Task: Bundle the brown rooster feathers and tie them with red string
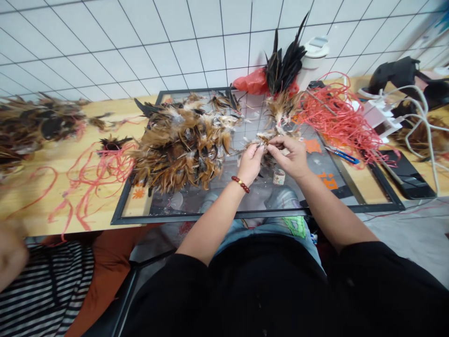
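My left hand (250,164), below which a red bead bracelet circles the wrist, pinches small brown and white feathers (262,137) between thumb and fingertips. The fingertips of my right hand (292,155) close on the same feathers from the other side. Both hands meet over the glass-topped, black-framed panel (224,192). Just under my right hand lies a small pale roll of tape (278,176). To the left of my hands spreads a large heap of brown feather bunches (185,150). Finer details between the fingertips are too small to make out.
Behind my hands, long black feathers (284,65) stand by a white cup (314,56). At right are tangled red plastic string (340,117), a blue cutter (345,155), a phone (409,175) and white cables. More red string (94,171) and a seated person (52,276) are at left.
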Tool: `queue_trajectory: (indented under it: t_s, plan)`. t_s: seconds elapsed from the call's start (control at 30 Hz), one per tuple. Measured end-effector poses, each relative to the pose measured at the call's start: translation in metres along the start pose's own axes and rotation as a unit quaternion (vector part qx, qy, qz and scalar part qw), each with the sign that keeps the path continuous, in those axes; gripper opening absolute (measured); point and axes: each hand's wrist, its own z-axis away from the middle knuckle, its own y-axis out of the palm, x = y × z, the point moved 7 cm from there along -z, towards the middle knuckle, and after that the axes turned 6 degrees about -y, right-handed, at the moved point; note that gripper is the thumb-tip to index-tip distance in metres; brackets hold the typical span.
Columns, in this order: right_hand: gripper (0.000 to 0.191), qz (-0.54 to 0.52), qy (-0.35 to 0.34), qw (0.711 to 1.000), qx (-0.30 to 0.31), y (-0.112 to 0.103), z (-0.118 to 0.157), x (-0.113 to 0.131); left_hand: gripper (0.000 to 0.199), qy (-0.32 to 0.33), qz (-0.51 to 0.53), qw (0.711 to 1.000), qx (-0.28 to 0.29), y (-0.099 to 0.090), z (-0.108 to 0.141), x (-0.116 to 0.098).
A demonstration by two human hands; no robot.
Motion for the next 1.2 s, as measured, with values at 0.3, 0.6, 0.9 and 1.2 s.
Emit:
queue_trajectory:
  t_s: [0.3, 0.6, 0.9, 1.2]
  plan:
    - [0.037, -0.030, 0.041, 0.998, 0.023, 0.004, -0.002, 0.002, 0.030, -0.033, -0.035, 0.992, 0.116, 0.018, 0.013, 0.001]
    - [0.024, 0.184, 0.119, 0.972, -0.082, -0.061, -0.008, -0.083, 0.037, -0.029, 0.016, 0.999, 0.023, 0.005, 0.008, -0.007]
    - [0.025, 0.107, 0.016, 0.980, 0.168, 0.001, -0.003, -0.058, 0.036, -0.021, 0.073, 0.997, -0.009, -0.003, 0.004, -0.008]
    - [0.036, 0.248, 0.061, 0.967, 0.000, -0.041, -0.005, -0.090, 0.038, -0.038, 0.081, 0.995, -0.033, -0.004, 0.006, -0.008]
